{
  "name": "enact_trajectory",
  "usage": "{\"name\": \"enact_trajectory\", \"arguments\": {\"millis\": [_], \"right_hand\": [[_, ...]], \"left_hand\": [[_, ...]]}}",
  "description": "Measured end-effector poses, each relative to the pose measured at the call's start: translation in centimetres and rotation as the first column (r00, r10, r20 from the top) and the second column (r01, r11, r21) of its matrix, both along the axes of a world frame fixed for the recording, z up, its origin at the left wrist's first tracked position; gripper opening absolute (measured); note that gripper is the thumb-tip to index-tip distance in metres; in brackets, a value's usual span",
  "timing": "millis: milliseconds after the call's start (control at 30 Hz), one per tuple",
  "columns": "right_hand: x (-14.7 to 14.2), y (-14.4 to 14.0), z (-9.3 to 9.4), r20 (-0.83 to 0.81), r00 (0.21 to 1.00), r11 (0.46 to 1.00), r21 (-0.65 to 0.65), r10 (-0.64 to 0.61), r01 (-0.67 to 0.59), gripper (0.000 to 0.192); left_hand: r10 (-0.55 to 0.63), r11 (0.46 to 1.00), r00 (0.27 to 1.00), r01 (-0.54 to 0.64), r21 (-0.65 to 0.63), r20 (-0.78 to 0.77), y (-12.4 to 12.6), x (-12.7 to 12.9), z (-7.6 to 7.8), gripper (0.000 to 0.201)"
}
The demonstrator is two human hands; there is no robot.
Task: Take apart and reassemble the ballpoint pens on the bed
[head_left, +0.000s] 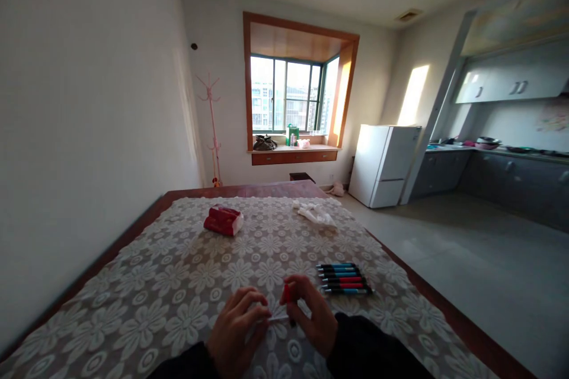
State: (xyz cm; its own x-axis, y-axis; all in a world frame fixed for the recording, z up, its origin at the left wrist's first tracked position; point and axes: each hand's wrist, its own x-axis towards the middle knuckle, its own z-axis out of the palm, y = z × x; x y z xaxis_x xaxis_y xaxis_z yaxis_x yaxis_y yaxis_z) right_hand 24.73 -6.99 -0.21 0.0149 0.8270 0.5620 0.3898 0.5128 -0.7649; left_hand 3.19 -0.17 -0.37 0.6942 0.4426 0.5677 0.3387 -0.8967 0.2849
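I have the wide wooden surface (pixel 267 189) filling the near half of my view, its dark edges framing a flower-patterned cloth (pixel 178 275). Toward the far right of the cloth I see a crumpled white bag (pixel 316 214), and at far left a red packet (pixel 222 220) lies on its side. Nearest me, the left hand (pixel 240 323) is curled at the middle, its fingertips by the left end of a pale thin piece; I cannot tell from here whether they grip it. The right hand (pixel 313 314) pinches a small upright red piece (pixel 287 293) between thumb and forefinger. Just beyond it, to the right, pens (pixel 347 279) in blue, red and black lie side by side in a neat row; I judge those finished, since they look whole. The pale thin piece (pixel 279 318) spans the gap between the hands, and I reckon this one is unfinished, its red part seemingly separate.
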Motion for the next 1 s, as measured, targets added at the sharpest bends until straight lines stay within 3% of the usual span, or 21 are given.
{"name": "enact_trajectory", "arguments": {"millis": [67, 200, 367, 467, 633, 800, 1000], "right_hand": [[-0.1, 0.2, -0.5, -0.074, 0.997, 0.999, 0.035, 0.000, 0.002, 0.043], [-0.1, 0.6, -1.4, -0.089, 0.995, 0.995, 0.079, -0.049, 0.056, 0.049], [0.3, 0.6, -1.8, 0.048, 0.989, 0.983, 0.125, -0.142, 0.136, 0.024], [0.5, 0.6, -1.8, 0.074, 0.979, 0.975, 0.128, -0.190, 0.179, 0.029], [0.4, 0.4, -2.0, 0.101, 0.974, 0.971, 0.146, -0.203, 0.187, 0.021], [0.3, 0.3, -2.1, 0.157, 0.965, 0.970, 0.153, -0.213, 0.189, 0.013], [0.3, 1.0, -2.8, 0.086, 0.967, 0.957, 0.189, -0.240, 0.220, 0.048]], "left_hand": [[0.008, 0.998, 0.999, -0.005, 0.066, -0.047, 0.2, 0.1, -0.4, 0.021], [0.012, 0.986, 0.996, 0.003, 0.165, -0.089, 1.0, 0.0, -1.1, 0.026], [-0.014, 0.981, 0.991, 0.039, 0.190, -0.134, 1.7, -0.2, -1.3, 0.025], [-0.005, 0.982, 0.989, 0.032, 0.184, -0.146, 1.7, -0.1, -1.3, 0.022], [0.012, 0.984, 0.989, 0.014, 0.177, -0.145, 1.4, 0.0, -1.3, 0.021], [-0.015, 0.981, 0.994, 0.036, 0.192, -0.107, 1.6, 0.0, -1.3, 0.034], [-0.001, 0.988, 0.997, 0.012, 0.152, -0.071, 1.5, -0.1, -1.5, 0.025]]}}
